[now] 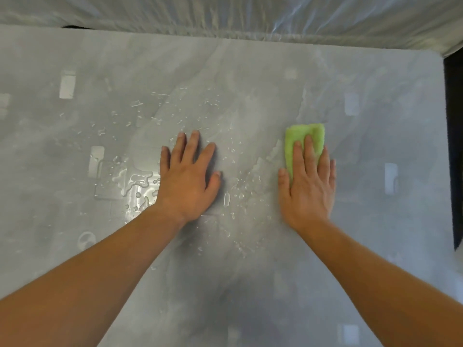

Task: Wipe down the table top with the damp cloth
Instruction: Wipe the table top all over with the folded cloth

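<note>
We look down on two bare hands on a grey marbled table top (375, 246). Fingers (310, 152) of the R hand (309, 189) lie straight and close together, pressed flat on a folded green cloth (302, 135). None curl round it, and the thumb rests beside it on the surface. The cloth sits right of centre, approx midway btwn the near and far edges.

Fingers (193, 146) of the L hand (188, 179) are spread, flat on the bare top at centre, holding nothing.

Outward: water drops (226, 197) bead btwn the hands, w/ more scattered toward the far edge. A shallow puddle (136, 182) lies just left of the L hand. The strip by the right edge looks matt and free of drops. A glossy sheet (225, 13) hangs along the far edge.

We judge the wipe is partly done at most: centre and left side are wet and unwiped, so most of the top is left to do.
</note>
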A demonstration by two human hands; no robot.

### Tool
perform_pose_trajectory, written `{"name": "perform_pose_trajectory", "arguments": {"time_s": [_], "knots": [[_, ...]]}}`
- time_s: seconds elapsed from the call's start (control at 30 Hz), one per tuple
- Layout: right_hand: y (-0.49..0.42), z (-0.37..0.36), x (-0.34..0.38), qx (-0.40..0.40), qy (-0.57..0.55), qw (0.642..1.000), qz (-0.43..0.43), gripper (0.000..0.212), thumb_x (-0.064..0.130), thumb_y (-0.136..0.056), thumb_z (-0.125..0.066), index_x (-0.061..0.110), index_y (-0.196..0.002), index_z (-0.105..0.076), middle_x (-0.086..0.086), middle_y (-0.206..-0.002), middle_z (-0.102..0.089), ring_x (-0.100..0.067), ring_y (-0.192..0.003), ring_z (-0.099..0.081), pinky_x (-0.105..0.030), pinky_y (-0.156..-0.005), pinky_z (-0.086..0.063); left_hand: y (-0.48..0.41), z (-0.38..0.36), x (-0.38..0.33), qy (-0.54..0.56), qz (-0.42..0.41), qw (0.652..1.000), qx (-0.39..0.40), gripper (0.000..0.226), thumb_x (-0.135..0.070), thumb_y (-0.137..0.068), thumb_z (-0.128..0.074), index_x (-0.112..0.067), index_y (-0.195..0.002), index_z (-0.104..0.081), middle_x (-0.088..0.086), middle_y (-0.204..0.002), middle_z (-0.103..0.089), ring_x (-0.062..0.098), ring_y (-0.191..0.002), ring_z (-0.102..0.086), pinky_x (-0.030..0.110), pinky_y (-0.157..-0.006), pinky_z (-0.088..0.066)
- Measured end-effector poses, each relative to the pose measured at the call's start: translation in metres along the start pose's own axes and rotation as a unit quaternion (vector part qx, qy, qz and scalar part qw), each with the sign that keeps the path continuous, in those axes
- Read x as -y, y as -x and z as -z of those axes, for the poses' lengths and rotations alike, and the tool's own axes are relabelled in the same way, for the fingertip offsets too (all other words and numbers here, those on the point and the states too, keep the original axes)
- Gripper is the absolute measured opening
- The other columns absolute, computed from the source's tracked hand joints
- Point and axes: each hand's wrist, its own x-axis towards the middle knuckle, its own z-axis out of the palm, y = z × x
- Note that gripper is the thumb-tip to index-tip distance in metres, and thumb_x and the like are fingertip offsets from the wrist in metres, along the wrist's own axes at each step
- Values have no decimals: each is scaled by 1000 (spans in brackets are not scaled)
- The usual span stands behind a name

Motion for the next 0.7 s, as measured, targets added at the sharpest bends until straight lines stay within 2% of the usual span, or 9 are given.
{"name": "perform_pose_trajectory", "arguments": {"time_s": [0.1, 0.17, 0.3, 0.37, 0.43, 0.5, 0.57, 0.63, 0.7], "knots": [[9, -5, 14, 47, 36, 981, 185, 63, 51, -103, -20, 23, -160, -18, 2, -169, -9, -31, -155, -4, -52, -125, -5, -2, 1, -1, 18, 5, 1000, -4, 70, -56, -90, -19, -27, -152, -31, 7, -166, -7, 31, -152, 3, 55, -121, 2], [-22, 0, 16, 57, 46, 968, 241, 62, 50, -103, -20, 24, -159, -22, 4, -168, -13, -30, -155, -9, -53, -124, -5, -3, 2, -1, 27, 2, 1000, -11, 69, -56, -90, -21, -26, -151, -34, 9, -166, -10, 32, -152, 0, 57, -120, 0], [-111, 8, 48, 7, -1, 992, 124, 61, 49, -103, -17, 26, -160, -17, 5, -169, -7, -31, -154, -5, -52, -124, 0, -2, 0, -1, 31, -4, 999, -16, 69, -55, -90, -24, -24, -150, -36, 10, -165, -12, 33, -152, -2, 57, -120, 0], [-124, 6, 72, -2, -17, 996, 84, 63, 50, -103, -17, 24, -160, -14, 3, -169, -4, -34, -154, -1, -52, -124, 0, -2, 0, 1, 36, -5, 999, -13, 69, -55, -90, -25, -24, -151, -35, 9, -166, -11, 32, -152, -1, 57, -120, 0], [-104, 1, 77, 10, 5, 989, 147, 64, 50, -103, -17, 21, -160, -17, 0, -169, -6, -36, -154, -4, -53, -124, -3, -1, 3, 1, 44, -7, 999, -4, 70, -56, -89, -24, -25, -152, -33, 8, -166, -9, 31, -152, 1, 56, -120, 1], [-75, 0, 60, 33, 44, 962, 266, 64, 50, -103, -18, 20, -159, -22, -1, -168, -13, -36, -154, -10, -55, -123, -7, -1, 6, 2, 47, -8, 999, 9, 72, -56, -88, -22, -26, -153, -30, 7, -166, -6, 30, -152, 3, 54, -120, 3], [-75, 4, 38, 62, 78, 935, 339, 62, 50, -103, -19, 22, -158, -25, 1, -168, -17, -33, -153, -14, -56, -123, -9, -1, 8, 3, 44, -10, 999, 15, 73, -56, -88, -21, -27, -155, -27, 6, -167, -2, 29, -152, 6, 52, -120, 4], [-103, 11, 31, 46, 76, 948, 305, 63, 51, -102, -16, 25, -159, -23, 2, -168, -16, -33, -153, -16, -55, -123, -7, -1, 8, 4, 39, -13, 999, 17, 74, -57, -88, -19, -28, -155, -25, 5, -167, -1, 28, -152, 7, 52, -120, 6], [-127, 15, 41, 25, 42, 978, 204, 62, 51, -102, -14, 26, -159, -18, 4, -169, -10, -32, -154, -10, -52, -124, -3, -1, 7, 6, 36, -17, 999, 21, 74, -58, -88, -18, -28, -156, -22, 5, -167, 1, 28, -152, 9, 51, -120, 7]]}}
